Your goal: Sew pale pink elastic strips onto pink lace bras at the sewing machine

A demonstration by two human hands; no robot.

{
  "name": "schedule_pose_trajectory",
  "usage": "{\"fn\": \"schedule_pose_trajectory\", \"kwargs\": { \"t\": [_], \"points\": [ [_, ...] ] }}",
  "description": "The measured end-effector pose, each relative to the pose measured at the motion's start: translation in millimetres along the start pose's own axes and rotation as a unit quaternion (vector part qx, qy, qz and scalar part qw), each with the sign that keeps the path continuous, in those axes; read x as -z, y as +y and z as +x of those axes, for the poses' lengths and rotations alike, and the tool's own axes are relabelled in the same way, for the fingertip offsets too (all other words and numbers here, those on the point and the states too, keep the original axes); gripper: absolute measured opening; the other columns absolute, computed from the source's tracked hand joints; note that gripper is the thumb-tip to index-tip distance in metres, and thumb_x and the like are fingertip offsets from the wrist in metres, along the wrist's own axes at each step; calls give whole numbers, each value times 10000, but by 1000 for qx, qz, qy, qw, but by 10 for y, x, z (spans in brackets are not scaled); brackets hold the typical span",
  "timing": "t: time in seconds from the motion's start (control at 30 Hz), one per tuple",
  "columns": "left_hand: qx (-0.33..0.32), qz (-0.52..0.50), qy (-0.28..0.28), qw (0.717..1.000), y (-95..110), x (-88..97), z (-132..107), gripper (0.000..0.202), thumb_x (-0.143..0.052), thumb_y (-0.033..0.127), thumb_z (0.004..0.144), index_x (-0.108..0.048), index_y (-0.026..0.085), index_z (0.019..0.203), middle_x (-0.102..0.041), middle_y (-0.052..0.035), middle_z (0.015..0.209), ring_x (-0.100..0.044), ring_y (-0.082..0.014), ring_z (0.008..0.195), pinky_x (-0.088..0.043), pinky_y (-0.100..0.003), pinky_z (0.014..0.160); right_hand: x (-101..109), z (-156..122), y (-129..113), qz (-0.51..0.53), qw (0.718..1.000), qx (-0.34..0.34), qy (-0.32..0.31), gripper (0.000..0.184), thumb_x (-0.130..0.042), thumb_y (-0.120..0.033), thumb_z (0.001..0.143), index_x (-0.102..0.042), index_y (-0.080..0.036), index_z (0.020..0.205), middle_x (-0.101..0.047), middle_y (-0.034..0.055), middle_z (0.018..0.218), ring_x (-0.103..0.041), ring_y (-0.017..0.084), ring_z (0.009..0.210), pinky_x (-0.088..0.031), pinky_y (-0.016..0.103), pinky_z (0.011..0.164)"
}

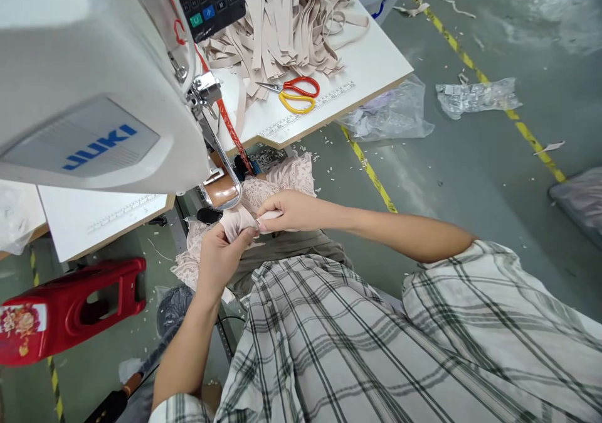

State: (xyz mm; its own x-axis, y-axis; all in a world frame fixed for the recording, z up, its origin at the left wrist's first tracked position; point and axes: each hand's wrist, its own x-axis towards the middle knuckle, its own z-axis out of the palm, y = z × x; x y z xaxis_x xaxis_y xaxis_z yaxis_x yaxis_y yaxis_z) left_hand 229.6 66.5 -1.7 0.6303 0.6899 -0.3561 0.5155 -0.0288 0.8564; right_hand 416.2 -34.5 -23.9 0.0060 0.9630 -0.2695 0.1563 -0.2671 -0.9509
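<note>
My left hand (220, 252) is closed round a bunched piece of pale pink lace fabric (286, 178), just below the sewing machine's presser foot (221, 191). My right hand (289, 211) pinches the same fabric from the right, fingertips meeting the left hand. The lace hangs from the machine's arm down over my lap. The white JUKI sewing machine (89, 90) fills the upper left. A red patterned ribbon (232, 131) runs down toward the needle area.
A pile of beige elastic strips (282, 21) and red-and-yellow scissors (296, 93) lie on the white table (376, 65). A red plastic stool (70, 310) stands at lower left. Plastic bags (475, 96) and yellow floor tape (371, 172) are on the grey floor.
</note>
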Motion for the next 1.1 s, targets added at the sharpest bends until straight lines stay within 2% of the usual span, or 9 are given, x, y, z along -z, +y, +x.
{"fn": "schedule_pose_trajectory", "kwargs": {
  "t": [0.13, 0.33, 0.53, 0.63, 0.73, 0.87, 0.97, 1.03, 1.1],
  "points": [
    [41, -84, 9, 996, -83, -54, 21, 241, -799, 372, 733, -747, 146, 797, -724, -37, 734, -635, -171, 687, -492, -258, 650, -44, -14, -19, 63, 997, -44, 4, 202, -632, -297, 805, -727, -172, 933, -576, -48, 637, -430, 64, 515, -298, 219, 505],
    [23, -210, 47, 976, -84, -175, 7, 232, -811, 336, 723, -687, 155, 799, -704, -16, 755, -629, -153, 692, -507, -255, 654, -109, -46, -98, 4, 997, 21, 79, 162, -646, -286, 816, -737, -165, 873, -644, -15, 733, -491, 88, 634, -329, 223, 581],
    [0, -230, 95, 969, 68, -237, -77, 233, -775, 354, 782, -690, 148, 853, -703, -26, 799, -639, -159, 743, -515, -261, 691, -87, 7, -244, -103, 981, 98, 134, 139, -626, -249, 854, -733, -166, 824, -682, 5, 756, -553, 115, 712, -364, 242, 656],
    [4, -261, 103, 960, 0, -215, -158, 332, -752, 427, 804, -698, 168, 1005, -730, -69, 985, -673, -212, 927, -533, -305, 811, 4, 57, -322, -54, 992, 87, 78, 133, -630, -243, 834, -741, -173, 856, -713, 10, 808, -601, 127, 749, -414, 249, 683],
    [-33, -336, 112, 935, -199, -226, -246, 663, -734, 672, 706, -641, 216, 1179, -688, -125, 1196, -649, -291, 1099, -539, -376, 884, 139, 114, -431, 61, 997, 49, 3, 149, -687, -275, 775, -746, -182, 875, -743, 16, 868, -657, 146, 788, -478, 263, 706],
    [-93, -404, 59, 908, -393, -303, -306, 1006, -397, 956, 668, -332, 367, 1481, -635, -143, 1325, -655, -344, 1140, -544, -496, 885, 294, 255, -647, 119, 986, 31, -113, 151, -687, -292, 766, -747, -198, 870, -745, 3, 805, -672, 145, 729, -502, 266, 662],
    [-197, -353, 96, 910, -421, -201, -245, 964, -366, 942, 703, -218, 452, 1520, -566, -97, 1436, -598, -349, 1251, -500, -530, 982, 360, 433, -786, -6, 983, 81, -165, 137, -667, -287, 785, -749, -206, 859, -719, -13, 775, -631, 130, 704, -455, 250, 631],
    [-276, -220, 173, 920, -446, -5, -143, 924, -501, 880, 712, -383, 381, 1482, -561, -111, 1436, -543, -371, 1312, -455, -520, 1053, 382, 557, -828, -141, 976, 118, -118, 96, -655, -235, 783, -739, -195, 809, -685, -13, 738, -576, 118, 687, -391, 245, 611],
    [-337, -11, 172, 926, -494, 232, -8, 864, -691, 755, 684, -557, 272, 1387, -602, -153, 1380, -528, -403, 1319, -408, -517, 1107, 390, 652, -835, -226, 962, 148, -39, 70, -650, -179, 763, -716, -174, 783, -654, -1, 713, -522, 114, 676, -337, 251, 600]
  ]
}}
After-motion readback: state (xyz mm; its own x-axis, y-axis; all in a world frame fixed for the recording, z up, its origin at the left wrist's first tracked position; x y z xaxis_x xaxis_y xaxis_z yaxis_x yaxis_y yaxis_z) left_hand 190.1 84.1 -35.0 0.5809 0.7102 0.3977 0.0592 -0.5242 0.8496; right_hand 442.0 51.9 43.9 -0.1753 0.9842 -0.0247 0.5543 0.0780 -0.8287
